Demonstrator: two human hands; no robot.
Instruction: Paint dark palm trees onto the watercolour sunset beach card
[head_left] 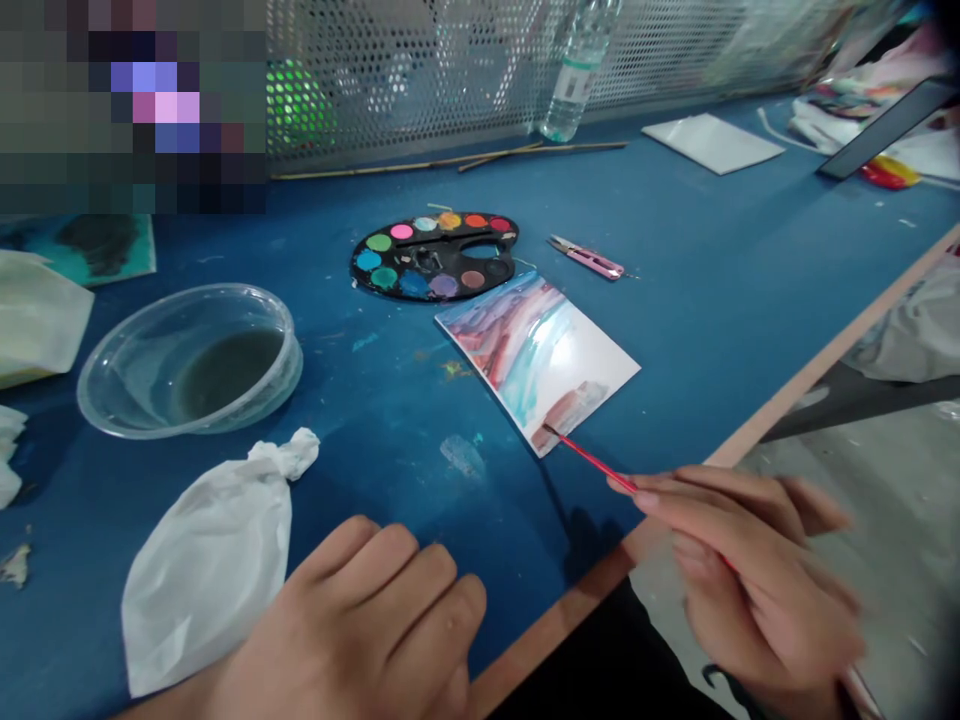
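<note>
A red-handled paintbrush (592, 462) is pinched in the right hand (750, 570), fingers closed around its shaft, its tip touching the lower part of a painted card (536, 360) streaked pink, brown and turquoise, which lies on the blue table (675, 330). The left hand (367, 630) rests empty at the table's near edge, fingers loosely curled, just beside a crumpled white tissue (210, 560). Beyond the card lie a black watercolour palette (433, 257) and, to its right, pink thread snips (585, 258), while a clear plastic tub (191, 360) of murky water stands well to the left.
</note>
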